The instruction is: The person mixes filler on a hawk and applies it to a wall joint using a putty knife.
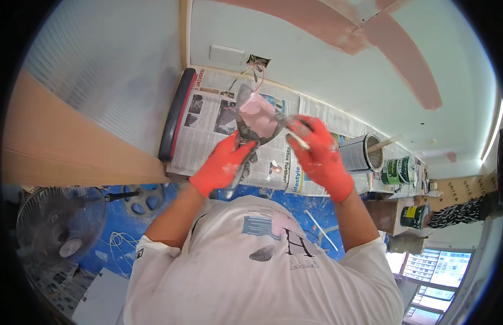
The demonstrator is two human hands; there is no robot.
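Observation:
My left hand (219, 165), in an orange glove, is closed on the dark handle of a wide putty knife (242, 97), whose blade carries a mound of pink paste (257, 114). My right hand (319, 154), also gloved in orange, grips a smaller scraper with a pale handle (298, 141), its grey end against the right side of the paste. Both tools are over a newspaper-covered ledge (202, 138) below a white wall with broad pink patches (403, 65). Loose wires (257, 73) hang from an opening in the wall just above the knife.
A long dark tool (175, 114) lies at the ledge's left end. A cylindrical container (360, 154) and green tub (395, 171) stand rightward. A fan (59, 222) and cables (121, 241) are low left, near blue floor covering (116, 206). A patterned sleeve (455, 214) shows at right.

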